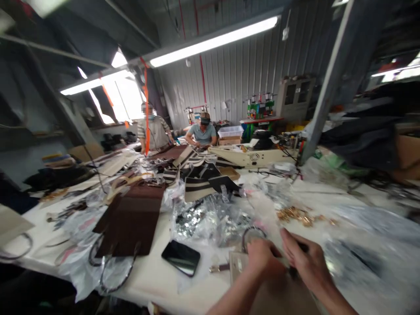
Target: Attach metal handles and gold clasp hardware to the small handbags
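A beige bag [236, 263] lies at the table's front edge, partly covered by my forearms. Its dark looped handle [244, 238] rises behind my left hand, and a short brown strap with a metal clasp [215, 268] sticks out to its left. My left hand [265, 257] is closed on the bag's upper edge, fingers curled. Just to the right, my right hand [305, 258] is closed round a slim dark thing, mostly hidden in the fingers and blurred; its kind is unclear. The two hands nearly meet over the bag.
A black phone [181, 258] lies left of the bag. Behind it are plastic bags of shiny metal parts [197, 218]. Loose gold fittings [303, 216] are scattered beyond my right hand. A dark brown bag [131, 218] lies left. Two people [201, 133] [155, 131] work across the table.
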Motion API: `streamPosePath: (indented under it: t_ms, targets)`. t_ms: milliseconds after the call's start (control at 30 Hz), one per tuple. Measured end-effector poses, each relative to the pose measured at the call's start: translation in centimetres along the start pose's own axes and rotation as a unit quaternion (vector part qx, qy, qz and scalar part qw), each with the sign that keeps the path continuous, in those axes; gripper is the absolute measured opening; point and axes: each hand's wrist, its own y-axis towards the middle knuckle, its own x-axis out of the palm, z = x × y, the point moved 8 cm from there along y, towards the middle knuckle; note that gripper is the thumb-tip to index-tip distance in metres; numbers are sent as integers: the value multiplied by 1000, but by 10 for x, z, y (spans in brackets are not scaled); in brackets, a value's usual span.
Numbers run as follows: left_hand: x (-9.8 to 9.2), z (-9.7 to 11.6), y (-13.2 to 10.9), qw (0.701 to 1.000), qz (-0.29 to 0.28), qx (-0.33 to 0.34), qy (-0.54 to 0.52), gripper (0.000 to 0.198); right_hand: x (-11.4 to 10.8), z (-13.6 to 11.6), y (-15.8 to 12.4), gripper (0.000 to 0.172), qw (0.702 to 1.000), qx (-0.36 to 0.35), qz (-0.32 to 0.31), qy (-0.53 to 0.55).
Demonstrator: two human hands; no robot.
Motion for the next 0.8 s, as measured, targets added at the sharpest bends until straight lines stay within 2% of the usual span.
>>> streamPosePath:
  t_ms: [33,100,300,433,600,800]
  targets:
    - [-6,5,-5,999,15,7,32,22,0,-1,-1,76,1000,9,-13,10]
    - [-10,7,-6,999,8,10,32,27,-1,-2,0,76,999,8,-25,22]
    - [5,-5,15,999,-20,22,15,28,-6,10,4,76,998,-2,3,56]
    - [4,-4,12,1000,-8,21,16,25,-7,9,0,76,997,-11,13,69]
    - [3,-5,12,999,6,30,13,25,-4,12,-1,73,997,-16,-14,80]
    - [5,-7,13,999,0,40,13,23,-5,14,-5,72,998,-32,-7,54]
